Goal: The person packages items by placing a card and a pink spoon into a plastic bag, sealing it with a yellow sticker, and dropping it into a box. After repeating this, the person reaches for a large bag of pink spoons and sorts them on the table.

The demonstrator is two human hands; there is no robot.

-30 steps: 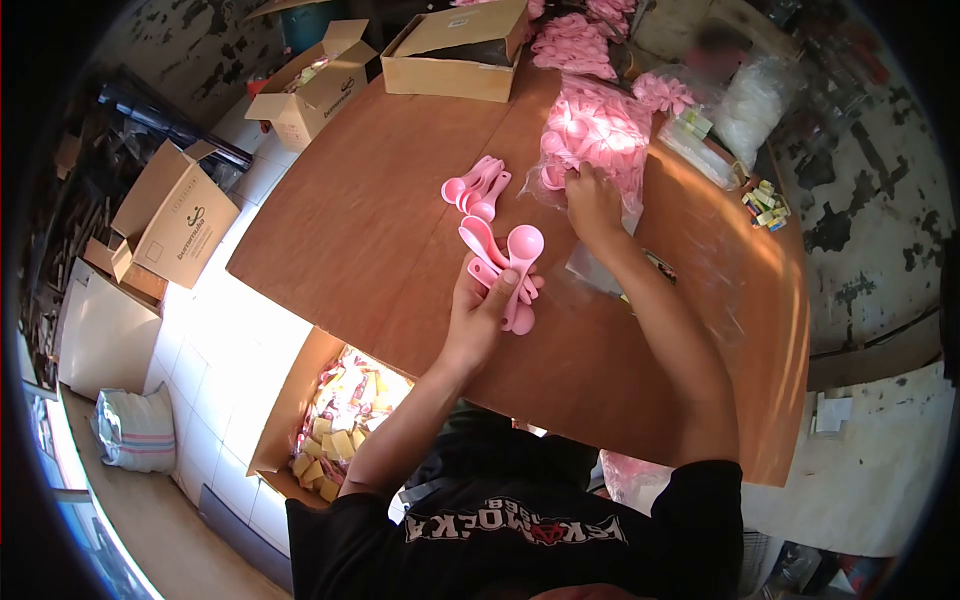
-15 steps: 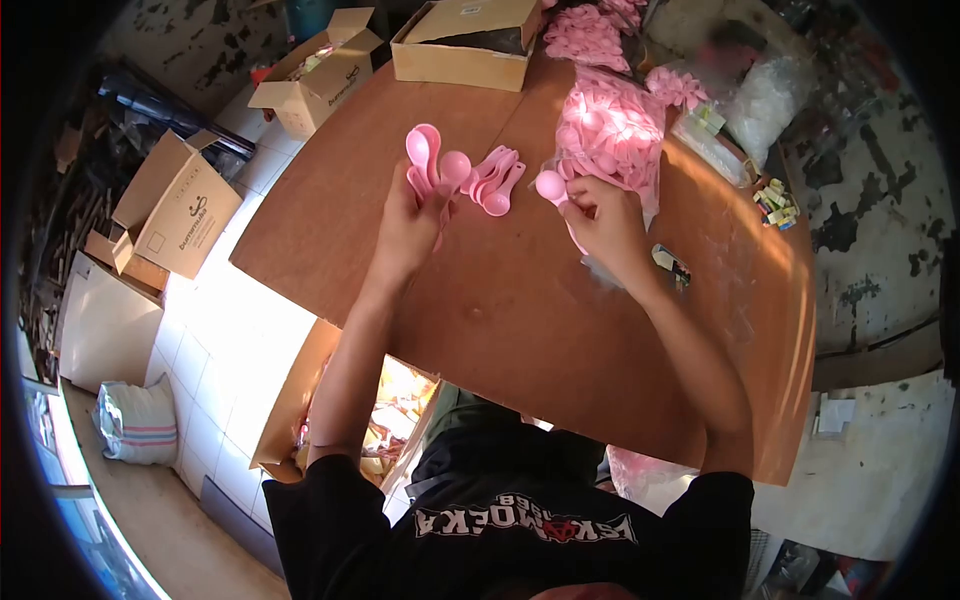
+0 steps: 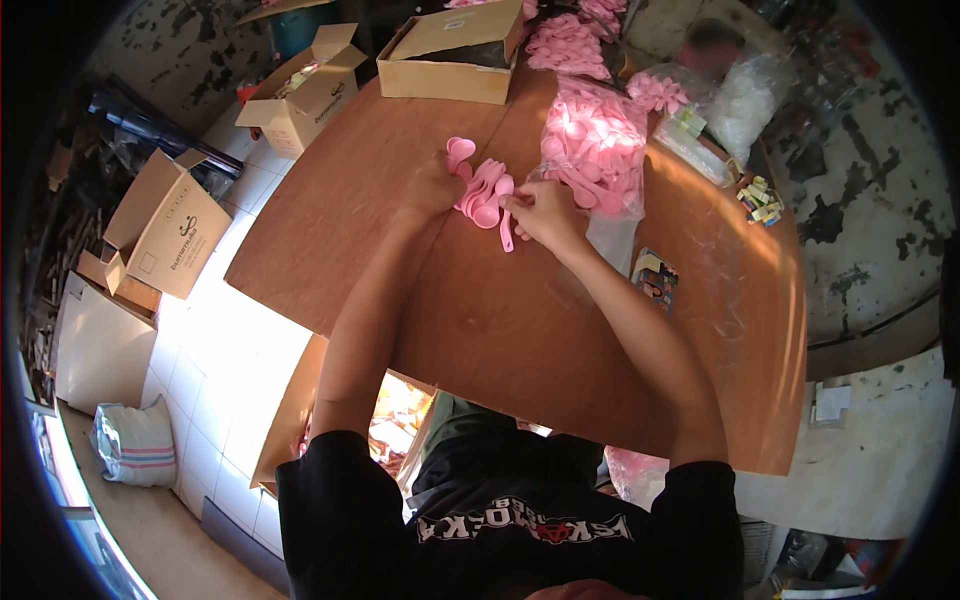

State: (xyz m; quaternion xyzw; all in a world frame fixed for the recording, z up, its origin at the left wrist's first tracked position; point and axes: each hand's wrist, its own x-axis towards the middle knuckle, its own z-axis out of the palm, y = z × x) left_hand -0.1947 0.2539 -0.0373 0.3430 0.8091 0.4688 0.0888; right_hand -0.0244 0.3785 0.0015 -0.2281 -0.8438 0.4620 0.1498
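Glossy pink plastic spoons (image 3: 484, 195), smooth matt wooden table (image 3: 500, 320), clear crinkled plastic bag (image 3: 598, 150), cardboard box (image 3: 452, 50)

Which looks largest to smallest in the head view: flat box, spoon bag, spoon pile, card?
1. Flat box and spoon bag: they look about alike, so they are left unranked.
2. Spoon pile.
3. Card, the smallest, though not far behind the pile.

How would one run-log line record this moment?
left hand: holds pink plastic spoons | right hand: pinches one pink spoon | both over spoon pile, brown wooden table
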